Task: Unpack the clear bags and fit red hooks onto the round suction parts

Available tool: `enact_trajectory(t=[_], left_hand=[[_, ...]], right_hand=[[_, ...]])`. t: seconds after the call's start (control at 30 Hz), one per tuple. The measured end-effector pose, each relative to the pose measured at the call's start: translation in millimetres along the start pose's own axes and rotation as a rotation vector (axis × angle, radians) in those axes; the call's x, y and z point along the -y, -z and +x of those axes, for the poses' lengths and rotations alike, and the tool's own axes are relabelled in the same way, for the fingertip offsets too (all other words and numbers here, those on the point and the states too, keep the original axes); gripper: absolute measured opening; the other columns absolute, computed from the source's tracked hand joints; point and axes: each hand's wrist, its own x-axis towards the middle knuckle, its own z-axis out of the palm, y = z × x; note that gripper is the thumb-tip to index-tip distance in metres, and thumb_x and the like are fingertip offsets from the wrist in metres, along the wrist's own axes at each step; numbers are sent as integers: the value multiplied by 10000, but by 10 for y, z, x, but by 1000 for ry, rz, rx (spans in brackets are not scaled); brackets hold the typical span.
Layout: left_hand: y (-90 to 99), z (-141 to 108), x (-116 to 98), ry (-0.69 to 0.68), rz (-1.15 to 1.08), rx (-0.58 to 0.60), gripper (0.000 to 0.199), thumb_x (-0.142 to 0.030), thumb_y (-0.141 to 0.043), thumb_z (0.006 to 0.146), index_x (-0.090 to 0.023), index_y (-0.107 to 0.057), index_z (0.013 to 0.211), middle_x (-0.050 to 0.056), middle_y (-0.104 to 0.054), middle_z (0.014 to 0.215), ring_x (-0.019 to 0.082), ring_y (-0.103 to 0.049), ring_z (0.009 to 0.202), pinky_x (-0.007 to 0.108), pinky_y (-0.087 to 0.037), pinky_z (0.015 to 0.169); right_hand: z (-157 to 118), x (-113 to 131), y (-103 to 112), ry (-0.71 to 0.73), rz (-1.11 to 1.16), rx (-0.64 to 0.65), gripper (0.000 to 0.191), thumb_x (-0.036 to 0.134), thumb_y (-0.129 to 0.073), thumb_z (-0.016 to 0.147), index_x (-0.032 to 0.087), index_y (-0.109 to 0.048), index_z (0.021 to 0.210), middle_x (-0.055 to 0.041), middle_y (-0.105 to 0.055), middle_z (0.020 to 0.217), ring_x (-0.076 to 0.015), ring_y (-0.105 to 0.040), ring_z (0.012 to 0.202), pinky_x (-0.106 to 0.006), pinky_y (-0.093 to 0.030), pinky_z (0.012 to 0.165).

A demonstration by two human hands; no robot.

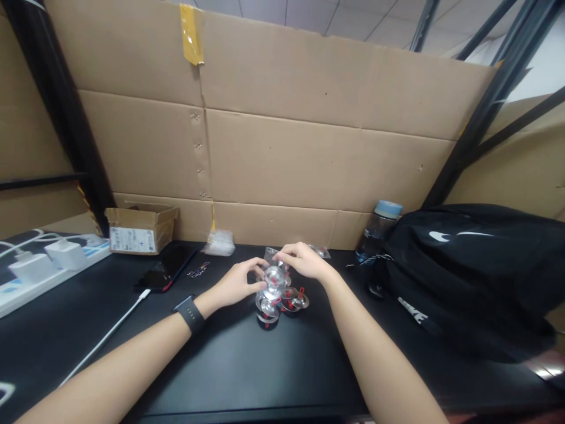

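Close together at the middle of the black table are several clear suction cups (pixel 268 318) with small red parts, some lying over each other. My right hand (pixel 304 260) reaches in from the right, its fingertips pinched on a clear plastic bag (pixel 271 254) above the pile. My left hand (pixel 241 282), wearing a dark watch (pixel 189 314) on the wrist, curls its thumb and fingers at the left edge of the upper clear cup. Whether this upper cup lies inside the bag, I cannot tell.
Behind stand a cardboard wall (pixel 282 159), a small open carton (pixel 141 229) and a translucent packet (pixel 219 242). Left are a phone (pixel 164 270) on a white cable and a power strip (pixel 95 252). A bottle (pixel 377 231) and black backpack (pixel 477 282) occupy the right.
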Motion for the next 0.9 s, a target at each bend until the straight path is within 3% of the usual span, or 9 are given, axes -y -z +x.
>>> enact_trajectory(t=[0.2,0.37,0.53,0.63,0.73,0.8,0.9], left_hand=[[-40,11,49,11,-75,40,443,-290,-727,799,-203,-592,1212,66,-725,1037,220,-685,960,365,-504,926],[-64,37,12,42,-246,-178,503,-334,-649,885,-220,-446,1330,98,-685,1126,222,-664,1041,376,-515,922],[-64,80,-20,60,-429,-254,446,-399,-627,906,-206,-436,1260,48,-703,950,174,-690,853,329,-537,832],[-56,89,-16,46,-427,-321,403,-377,-656,888,-216,-444,1190,12,-690,859,152,-683,804,286,-525,792],[-29,93,9,31,-445,-395,376,-348,-692,861,-235,-417,1092,-7,-674,838,138,-681,777,260,-520,756],[-2,97,31,24,-439,-409,337,-349,-696,855,-229,-426,1017,-9,-664,825,135,-676,756,254,-520,739],[35,95,45,21,-344,-384,260,-357,-676,863,-207,-475,931,2,-647,827,141,-666,754,266,-523,736]], right_hand=[[10,33,20,7,90,-65,384,456,-540,953,141,-758,974,-54,-720,817,-138,-597,634,-252,-476,627],[27,75,-69,40,59,-229,334,443,-561,943,165,-743,974,-25,-689,727,-140,-603,610,-245,-459,607],[75,49,-192,53,90,-364,258,412,-603,914,189,-731,938,-23,-693,736,-143,-611,600,-259,-475,621],[89,35,-218,53,264,-345,291,405,-664,867,201,-691,1072,-31,-707,836,-142,-633,650,-264,-510,654],[80,12,-207,26,386,-256,500,364,-776,761,216,-622,1213,-25,-708,874,-154,-666,730,-273,-532,699],[67,-8,-192,-9,418,-202,554,336,-810,715,208,-615,1218,-25,-718,853,-163,-677,749,-280,-535,708],[54,-34,-175,-68,451,-224,480,332,-787,736,183,-632,1166,-20,-728,763,-160,-673,698,-280,-527,680]])
